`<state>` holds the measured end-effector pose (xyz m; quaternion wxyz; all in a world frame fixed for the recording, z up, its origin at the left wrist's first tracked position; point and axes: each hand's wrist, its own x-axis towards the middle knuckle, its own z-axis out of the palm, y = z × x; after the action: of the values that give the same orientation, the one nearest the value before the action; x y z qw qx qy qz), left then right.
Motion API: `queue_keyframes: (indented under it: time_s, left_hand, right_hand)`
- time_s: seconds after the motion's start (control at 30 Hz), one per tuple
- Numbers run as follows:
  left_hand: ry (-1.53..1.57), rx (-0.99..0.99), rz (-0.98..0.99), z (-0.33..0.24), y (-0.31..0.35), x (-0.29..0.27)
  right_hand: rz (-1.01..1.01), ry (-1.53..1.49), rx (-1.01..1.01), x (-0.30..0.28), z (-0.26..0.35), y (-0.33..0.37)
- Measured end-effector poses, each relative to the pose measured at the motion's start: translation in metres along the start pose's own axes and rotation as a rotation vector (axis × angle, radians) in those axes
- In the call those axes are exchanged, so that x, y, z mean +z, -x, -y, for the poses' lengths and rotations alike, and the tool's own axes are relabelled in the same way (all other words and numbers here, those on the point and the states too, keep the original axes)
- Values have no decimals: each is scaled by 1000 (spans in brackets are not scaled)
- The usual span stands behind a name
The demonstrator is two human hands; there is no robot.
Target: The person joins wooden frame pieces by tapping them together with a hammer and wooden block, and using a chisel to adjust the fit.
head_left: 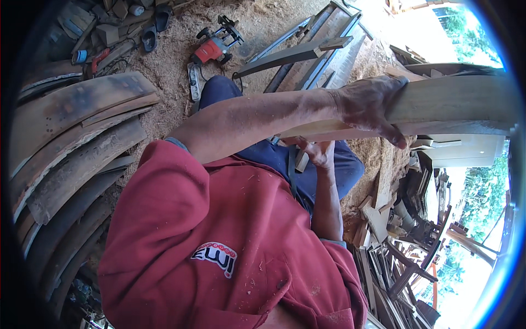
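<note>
A long, pale, slightly curved wooden board (455, 104) runs from in front of my lap out to the right edge of the view. My left hand (370, 107), its arm reaching across my body, is wrapped over the board, thumb and fingers spread along its face and edge. Lower down, my right hand (320, 153) is bent up against the underside of the board near its closer end, with fingers curled at the wood and partly hidden. A narrow piece of wood (301, 162) shows beside my right hand, over my dark blue trousers.
Curved planks (76, 109) are stacked at the left. A red power tool (211, 49) and a power strip (194, 82) lie on sawdust ahead. Beyond them are a wooden beam (290, 57) and long metal-edged rails (323, 49). Scrap wood (394, 274) piles up at the lower right.
</note>
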<state>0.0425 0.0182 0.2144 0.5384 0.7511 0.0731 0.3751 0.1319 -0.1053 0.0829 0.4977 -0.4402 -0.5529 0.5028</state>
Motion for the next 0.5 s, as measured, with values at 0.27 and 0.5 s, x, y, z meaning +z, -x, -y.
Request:
queue_keyframes:
  time_s: [0.27, 0.5]
  left_hand:
    - [-32, 14, -32, 7, 4, -2]
    - [-41, 79, -3, 15, 20, -8]
  right_hand:
    - [8, 67, 50, -3, -4, 0]
    - [-60, -270, 178, 12, -21, 5]
